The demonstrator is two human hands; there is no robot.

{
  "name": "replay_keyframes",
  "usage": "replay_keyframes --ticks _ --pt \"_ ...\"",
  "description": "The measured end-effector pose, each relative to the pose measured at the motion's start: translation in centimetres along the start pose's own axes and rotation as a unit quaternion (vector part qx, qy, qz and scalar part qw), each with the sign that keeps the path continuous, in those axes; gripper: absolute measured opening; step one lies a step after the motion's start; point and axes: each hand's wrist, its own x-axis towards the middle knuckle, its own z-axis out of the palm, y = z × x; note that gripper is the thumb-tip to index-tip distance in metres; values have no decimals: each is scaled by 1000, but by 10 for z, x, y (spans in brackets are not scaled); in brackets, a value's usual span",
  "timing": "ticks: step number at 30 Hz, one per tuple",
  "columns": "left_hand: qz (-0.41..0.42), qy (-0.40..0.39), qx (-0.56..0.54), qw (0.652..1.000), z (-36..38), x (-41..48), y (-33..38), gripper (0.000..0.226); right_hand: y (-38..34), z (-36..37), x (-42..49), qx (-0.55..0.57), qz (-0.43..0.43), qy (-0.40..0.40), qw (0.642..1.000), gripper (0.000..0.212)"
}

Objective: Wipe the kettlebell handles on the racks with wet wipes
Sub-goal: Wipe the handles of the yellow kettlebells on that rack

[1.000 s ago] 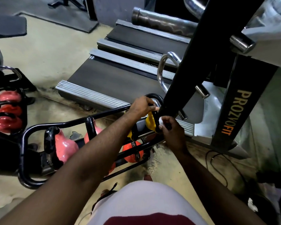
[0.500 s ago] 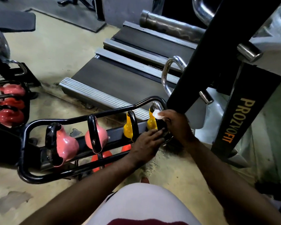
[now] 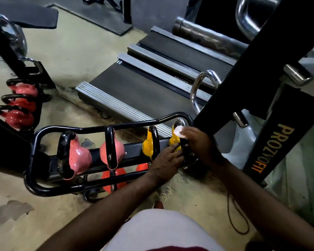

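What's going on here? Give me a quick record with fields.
place: gym floor beside a treadmill
rack: two pink kettlebells, two yellow ones, top row
right hand: presses a white wipe on the far-right yellow kettlebell's handle
left hand: rests on that yellow kettlebell
second rack: red kettlebells, far left

We see a black tubular rack (image 3: 43,189) low on the floor, carrying four kettlebells in a row with black handles upright: two pink ones (image 3: 80,158) toward its left end, two yellow ones (image 3: 147,146) toward its right end. A small white wet wipe (image 3: 179,132) sits crumpled against the handle of the rightmost yellow kettlebell (image 3: 174,140). Orange kettlebells (image 3: 114,180) sit on the tier below.
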Motion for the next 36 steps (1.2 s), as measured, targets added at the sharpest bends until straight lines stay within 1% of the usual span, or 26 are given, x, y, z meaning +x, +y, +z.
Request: replay_keyframes --ticks 1,3,4,5,6,8,10,11,13,16,17,18,20,22,25,27,29,30,32,34,35,36 --pt "-4 6 -4 1000 0 1 1 31 0 0 -1 -6 -4 -12 1000 28" --pt "-22 -10 -12 1000 7 1 1 33 -2 -3 9 11 31 -23 999 25" --pt "-32 -24 -15 999 11 0 1 37 -4 -4 19 -5 24 -29 999 26" --pt "-43 -36 -13 998 15 0 1 39 -2 -3 33 -40 5 -46 998 30" --pt "-52 -42 -11 998 17 -1 1 41 3 -2 48 -76 -14 -68 995 36" --pt "-63 -34 -16 997 16 0 1 44 5 -8 76 -114 14 -146 983 41" --pt "-64 -11 -24 998 10 1 4 46 2 -11 96 -165 36 -242 956 32" --pt "-64 0 -28 998 8 2 5 44 -3 -12 101 -204 24 -274 940 28" --pt "-72 27 -30 997 7 4 5 41 -18 -12 107 -283 -29 -305 909 22" --pt "-84 56 -16 995 10 10 1 33 -40 -3 105 -400 -106 -344 843 19" --pt "-80 60 -15 995 11 13 1 32 -42 -2 106 -416 -110 -349 832 18" --pt "-77 63 -16 995 11 15 0 31 -41 -4 109 -413 -98 -349 836 18" --pt "-78 66 -20 995 11 18 -1 30 -32 -10 114 -375 -41 -331 865 23" --pt "-82 59 -23 995 12 17 -1 28 -23 -18 113 -315 28 -308 897 31" --pt "-81 50 -13 995 16 12 -1 30 -16 -18 96 -189 136 -230 945 26" --pt "-89 41 -15 995 17 12 1 38 -8 -12 82 -100 221 -184 952 22" --pt "-97 27 -21 995 16 12 -1 37 0 -3 69 27 306 -156 939 21" --pt "-99 24 -23 995 16 12 -3 35 3 1 63 101 341 -137 924 21" --pt "-96 29 -24 995 13 12 -4 32 4 3 53 237 407 -94 877 25" --pt "-84 44 -27 995 11 11 -2 28 1 0 40 315 431 -78 842 30" --pt "-78 51 -25 995 9 11 0 27 0 -2 33 339 429 -82 833 32" --pt "-76 54 -22 995 9 11 0 28 -1 -3 28 340 423 -86 835 33"
